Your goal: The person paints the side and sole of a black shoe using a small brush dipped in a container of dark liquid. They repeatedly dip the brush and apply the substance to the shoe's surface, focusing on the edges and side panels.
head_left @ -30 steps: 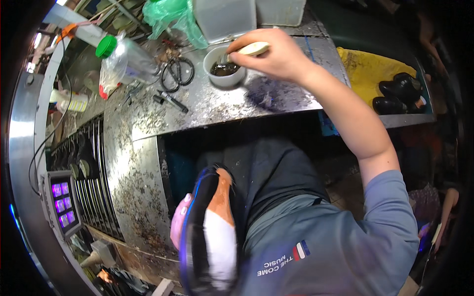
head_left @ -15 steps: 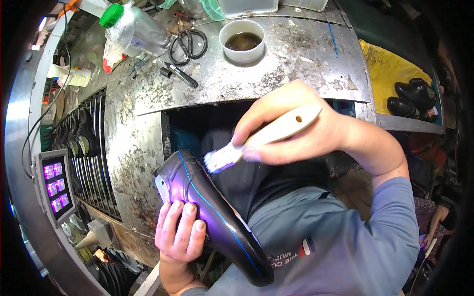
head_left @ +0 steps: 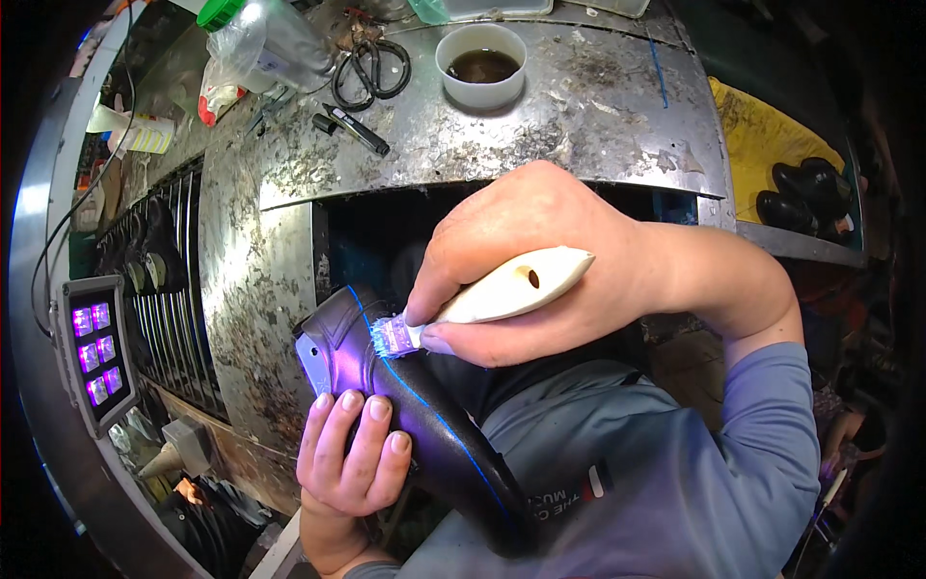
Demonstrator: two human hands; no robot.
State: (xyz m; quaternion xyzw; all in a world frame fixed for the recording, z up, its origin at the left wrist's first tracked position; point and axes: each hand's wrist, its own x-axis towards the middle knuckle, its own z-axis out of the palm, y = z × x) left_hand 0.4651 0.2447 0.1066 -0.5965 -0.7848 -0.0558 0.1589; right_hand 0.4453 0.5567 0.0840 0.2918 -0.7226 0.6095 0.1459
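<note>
below the scuffed metal worktop (head_left: 579,125), right hand (head_left: 540,270) fingers pinching the brush (head_left: 482,304) now paint the black shoe (head_left: 424,415), gripped by left hand (head_left: 347,454), away from the glue cup (head_left: 480,64).

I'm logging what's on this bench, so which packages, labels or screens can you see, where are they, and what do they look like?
Lamp panel: far left, below the grille; grey box with six glowing purple squares.
Bottle: top left on the metal bench; clear plastic, green cap, lying tilted.
Tube: left bench edge; pale with a yellow label.
Bag: beside the bottle; clear with red patches.
No real screen shows.
</note>
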